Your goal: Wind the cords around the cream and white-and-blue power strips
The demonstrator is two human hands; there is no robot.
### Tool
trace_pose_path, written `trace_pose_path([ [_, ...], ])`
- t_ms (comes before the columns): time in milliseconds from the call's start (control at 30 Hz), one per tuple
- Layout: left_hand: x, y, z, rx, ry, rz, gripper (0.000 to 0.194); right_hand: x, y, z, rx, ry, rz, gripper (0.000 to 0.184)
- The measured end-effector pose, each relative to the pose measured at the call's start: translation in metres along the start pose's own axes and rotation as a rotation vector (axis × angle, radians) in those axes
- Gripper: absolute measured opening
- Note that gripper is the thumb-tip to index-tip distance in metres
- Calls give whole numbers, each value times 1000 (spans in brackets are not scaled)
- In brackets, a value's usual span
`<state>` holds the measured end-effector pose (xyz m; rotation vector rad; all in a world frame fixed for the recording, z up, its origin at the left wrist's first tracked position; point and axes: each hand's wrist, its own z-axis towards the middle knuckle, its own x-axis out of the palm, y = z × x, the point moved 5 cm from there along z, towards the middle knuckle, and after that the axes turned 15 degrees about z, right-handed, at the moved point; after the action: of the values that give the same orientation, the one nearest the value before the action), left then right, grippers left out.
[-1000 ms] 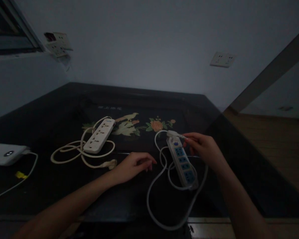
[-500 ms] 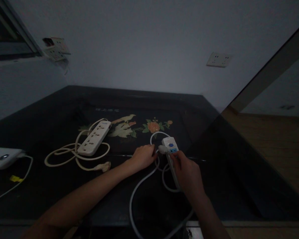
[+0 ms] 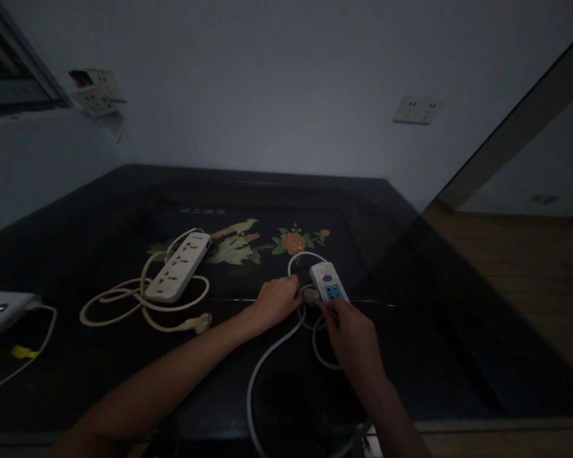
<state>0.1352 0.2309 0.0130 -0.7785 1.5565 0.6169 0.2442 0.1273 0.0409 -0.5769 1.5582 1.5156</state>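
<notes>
A white power strip with blue sockets [image 3: 328, 284] lies on the dark table [image 3: 100, 210], its white cable [image 3: 272, 346] looping toward the front edge. My right hand [image 3: 351, 334] covers the near part of the strip, fingers curled round it. My left hand [image 3: 277, 299] is closed on the cable just left of the strip, near its plug [image 3: 311, 296]. The room is dim and the fingertips are hard to make out.
A cream power strip [image 3: 176, 266] with its coiled cord [image 3: 119, 299] lies at centre left. A white device [image 3: 0, 310] with a cable sits at the left edge. Wall sockets [image 3: 415, 109] are on the back wall. A flower picture [image 3: 293, 242] decorates the tabletop.
My right hand moved from the far end of the blue strip to its near part. My left hand went right and closed on the cable. The strip shifted slightly left.
</notes>
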Motion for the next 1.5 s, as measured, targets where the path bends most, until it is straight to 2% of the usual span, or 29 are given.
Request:
trace_pose_path([
  [267, -10, -2, -3, 49, -52, -111, 17, -4, 2, -5, 25, 33, -128, 18],
  [400, -15, -2, -3, 104, -137, -320, 23, -6, 3, -7, 12, 27, -158, 19],
  [533, -18, -1, -2, 160, -208, -483, 20, -7, 7, -4, -5, 37, -195, 20],
  [667, -18, 0, -2, 188, -179, -607, 17, -1, 20, 8, -59, 110, -247, 20],
  [800, -11, 4, -1, 193, -68, -754, 25, 7, 31, 20, -108, 162, -288, 23],
  [867, -6, 8, 0, 166, -13, -731, 30, 8, 32, 23, -101, 153, -279, 23],
  [933, -5, 11, 0, 177, -11, -612, 33, 8, 32, 23, -104, 135, -260, 21],
  [1067, -16, 10, -4, 315, -163, -264, 31, 9, 29, 21, -116, 115, -241, 21],
  [1133, -20, 6, -6, 379, -210, -181, 32, 10, 28, 20, -110, 118, -242, 22],
  [1233, -20, 2, -6, 426, -232, -147, 38, 11, 28, 21, -103, 122, -235, 22],
  [1367, -16, 3, -2, 365, -224, -104, 25, 4, 30, 20, -162, 117, -173, 22],
  [1500, -16, 5, -3, 355, -200, -120, 25, -10, 21, 18, -268, -29, -56, 22],
])
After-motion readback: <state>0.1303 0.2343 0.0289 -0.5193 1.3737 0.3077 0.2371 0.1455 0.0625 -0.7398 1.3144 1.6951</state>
